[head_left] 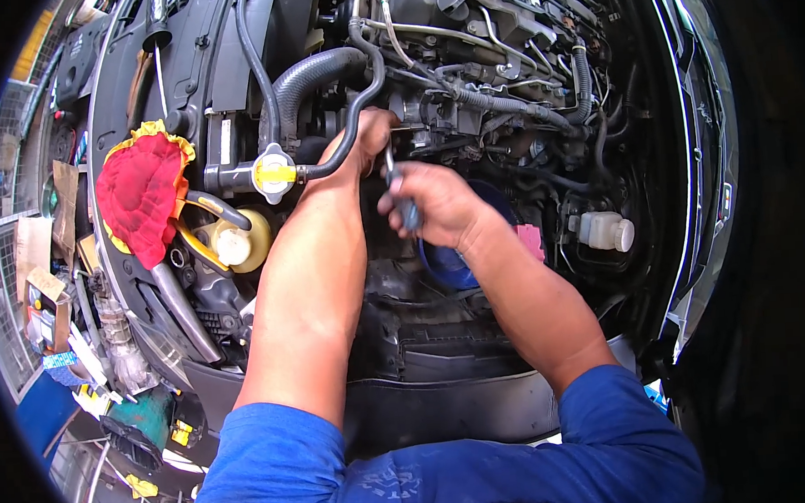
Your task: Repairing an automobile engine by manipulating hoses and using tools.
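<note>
To the right of the radiator cap (274, 173), a hand tool (409, 213) lies lengthwise away from the person, its shaft reaching toward the left hand (371, 136) at the engine (520, 59). The right hand (441, 204), nearer its handle, wraps closed fingers around it; the left's fingers curl, their hold impossible to tell.

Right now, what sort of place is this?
Probably a vehicle repair workshop: an exposed engine, the right hand gripping a handled tool in the engine bay, and cardboard among clutter beside the vehicle.
</note>
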Demonstrator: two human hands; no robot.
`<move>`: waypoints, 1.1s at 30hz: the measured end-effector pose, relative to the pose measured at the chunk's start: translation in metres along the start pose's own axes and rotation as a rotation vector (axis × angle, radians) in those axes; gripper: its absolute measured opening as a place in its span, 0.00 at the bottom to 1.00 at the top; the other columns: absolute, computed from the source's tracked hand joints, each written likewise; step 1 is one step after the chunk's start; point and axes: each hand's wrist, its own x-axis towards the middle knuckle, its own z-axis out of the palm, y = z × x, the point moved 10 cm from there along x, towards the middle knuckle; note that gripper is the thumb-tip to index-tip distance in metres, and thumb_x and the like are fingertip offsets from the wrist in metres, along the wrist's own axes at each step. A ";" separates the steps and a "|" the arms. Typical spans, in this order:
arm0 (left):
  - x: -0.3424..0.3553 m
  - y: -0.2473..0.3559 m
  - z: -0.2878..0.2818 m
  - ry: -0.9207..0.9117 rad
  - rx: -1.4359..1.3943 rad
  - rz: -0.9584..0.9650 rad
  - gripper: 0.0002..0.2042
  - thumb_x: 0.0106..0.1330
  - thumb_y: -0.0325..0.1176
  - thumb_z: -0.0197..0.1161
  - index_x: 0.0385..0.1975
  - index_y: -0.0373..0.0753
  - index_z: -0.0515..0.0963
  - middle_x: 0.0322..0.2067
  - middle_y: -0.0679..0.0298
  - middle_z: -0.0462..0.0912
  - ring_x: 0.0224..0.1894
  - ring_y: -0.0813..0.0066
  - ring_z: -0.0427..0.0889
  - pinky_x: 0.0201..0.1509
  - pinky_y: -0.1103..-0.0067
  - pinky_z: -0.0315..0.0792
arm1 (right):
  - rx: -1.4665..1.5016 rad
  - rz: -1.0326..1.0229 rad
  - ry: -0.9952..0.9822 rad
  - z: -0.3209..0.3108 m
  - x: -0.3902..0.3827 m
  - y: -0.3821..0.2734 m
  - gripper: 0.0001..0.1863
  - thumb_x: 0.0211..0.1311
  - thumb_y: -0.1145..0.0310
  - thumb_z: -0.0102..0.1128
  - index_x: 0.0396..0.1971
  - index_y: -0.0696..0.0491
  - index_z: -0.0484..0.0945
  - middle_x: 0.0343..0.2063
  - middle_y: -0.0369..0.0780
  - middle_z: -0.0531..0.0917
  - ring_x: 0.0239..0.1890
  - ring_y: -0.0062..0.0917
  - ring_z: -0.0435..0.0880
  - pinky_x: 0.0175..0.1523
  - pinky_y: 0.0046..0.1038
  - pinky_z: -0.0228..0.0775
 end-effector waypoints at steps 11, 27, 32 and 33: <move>-0.011 0.005 -0.009 0.162 0.183 -0.036 0.18 0.64 0.45 0.67 0.35 0.32 0.82 0.32 0.54 0.84 0.37 0.66 0.80 0.43 0.69 0.71 | -0.083 -0.063 0.133 0.006 0.011 0.024 0.11 0.55 0.74 0.58 0.39 0.52 0.69 0.19 0.36 0.70 0.15 0.21 0.67 0.20 0.26 0.60; -0.005 -0.005 -0.009 0.238 0.114 0.003 0.18 0.60 0.43 0.68 0.40 0.33 0.83 0.35 0.50 0.85 0.39 0.62 0.83 0.48 0.67 0.75 | -0.010 -0.052 0.100 -0.005 0.009 0.028 0.12 0.60 0.74 0.60 0.43 0.50 0.73 0.20 0.34 0.73 0.16 0.20 0.69 0.19 0.25 0.59; -0.060 -0.005 -0.015 0.274 0.128 -0.265 0.24 0.59 0.41 0.60 0.48 0.27 0.81 0.47 0.39 0.83 0.54 0.51 0.83 0.60 0.66 0.73 | -0.121 -0.056 -0.142 0.010 -0.033 0.023 0.16 0.59 0.70 0.57 0.47 0.55 0.72 0.22 0.38 0.74 0.17 0.23 0.71 0.22 0.27 0.64; -0.080 0.000 -0.016 0.264 0.096 -0.236 0.25 0.57 0.43 0.62 0.47 0.27 0.80 0.50 0.40 0.82 0.57 0.50 0.81 0.62 0.67 0.72 | -0.202 -0.062 -0.085 0.010 -0.043 0.031 0.17 0.58 0.69 0.57 0.47 0.56 0.71 0.22 0.38 0.74 0.19 0.23 0.72 0.24 0.27 0.65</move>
